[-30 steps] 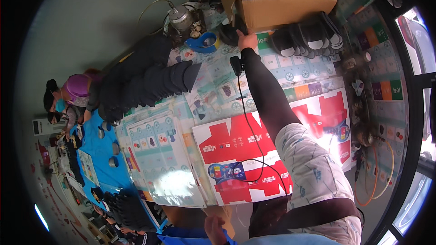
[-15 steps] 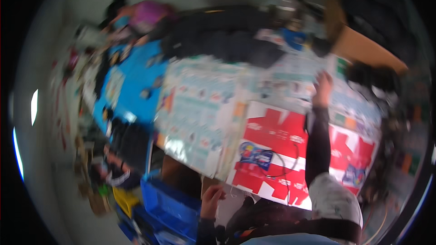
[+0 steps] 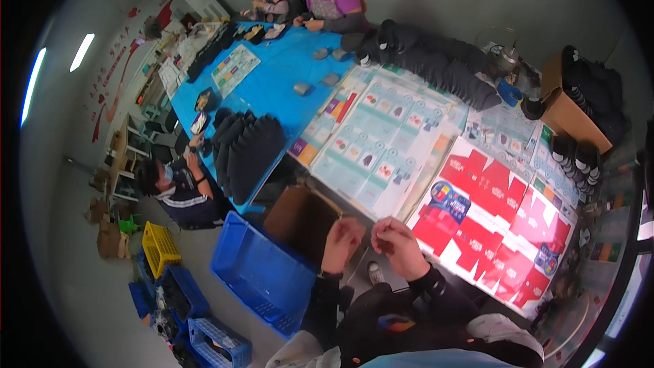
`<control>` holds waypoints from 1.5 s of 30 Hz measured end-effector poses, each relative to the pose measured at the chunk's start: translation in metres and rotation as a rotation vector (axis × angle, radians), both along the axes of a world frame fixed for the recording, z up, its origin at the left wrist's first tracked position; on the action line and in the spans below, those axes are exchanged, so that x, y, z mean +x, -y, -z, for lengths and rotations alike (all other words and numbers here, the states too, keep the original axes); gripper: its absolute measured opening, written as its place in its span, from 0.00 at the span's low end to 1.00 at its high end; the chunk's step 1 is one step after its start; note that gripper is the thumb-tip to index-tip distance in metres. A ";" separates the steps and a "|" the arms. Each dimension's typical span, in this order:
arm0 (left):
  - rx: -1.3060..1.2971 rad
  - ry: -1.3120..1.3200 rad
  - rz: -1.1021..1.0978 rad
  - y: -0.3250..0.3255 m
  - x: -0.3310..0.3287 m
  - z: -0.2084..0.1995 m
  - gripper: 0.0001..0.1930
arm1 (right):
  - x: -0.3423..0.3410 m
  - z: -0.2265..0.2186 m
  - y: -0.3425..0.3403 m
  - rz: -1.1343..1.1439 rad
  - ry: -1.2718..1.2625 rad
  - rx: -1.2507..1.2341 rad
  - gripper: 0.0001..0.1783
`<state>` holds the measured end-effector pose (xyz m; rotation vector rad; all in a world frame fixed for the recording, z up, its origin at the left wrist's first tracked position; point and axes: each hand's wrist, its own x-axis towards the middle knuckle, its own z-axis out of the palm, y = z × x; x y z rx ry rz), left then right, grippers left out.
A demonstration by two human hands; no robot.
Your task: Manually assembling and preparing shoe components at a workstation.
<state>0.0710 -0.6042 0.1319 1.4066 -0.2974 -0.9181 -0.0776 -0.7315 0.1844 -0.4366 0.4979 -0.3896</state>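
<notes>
My left hand (image 3: 340,240) and my right hand (image 3: 400,245) are raised close together in front of my chest, just off the near edge of the long table. Both have curled fingers. Nothing shows in the left hand. A small dark spot sits between the right thumb and fingers, too small to identify. Nearest on the table are flat red printed carton sheets (image 3: 501,221) to the right and pale teal printed sheets (image 3: 381,146) ahead. A brown cardboard box (image 3: 300,218) stands just below my left hand.
A blue crate (image 3: 262,276) and a yellow crate (image 3: 160,249) stand on the floor at left. Stacks of dark items (image 3: 248,150) lie on the blue table cover (image 3: 286,75). An open carton (image 3: 569,112) with dark items stands far right. One person (image 3: 177,187) sits at left, two people (image 3: 306,0) at the far end.
My right arm has drawn back from the far carton to my chest, and both hands have come together. The view has swung left, showing the blue table end and the floor.
</notes>
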 end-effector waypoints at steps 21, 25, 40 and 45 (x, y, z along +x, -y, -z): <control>0.429 -1.024 -0.553 -0.362 -0.015 0.233 0.47 | 0.040 -0.021 -0.039 -0.204 -0.182 -0.306 0.06; -0.237 -1.063 -1.113 -0.422 -0.043 0.277 0.42 | 0.039 -0.023 -0.041 -0.243 -0.161 -0.279 0.08; 0.105 -0.743 -1.292 -0.415 -0.046 0.286 0.16 | 0.025 0.014 -0.028 -0.309 -0.230 -0.337 0.09; 0.327 -0.898 -1.101 -0.400 -0.049 0.274 0.24 | 0.021 0.020 -0.024 -0.300 -0.204 -0.325 0.08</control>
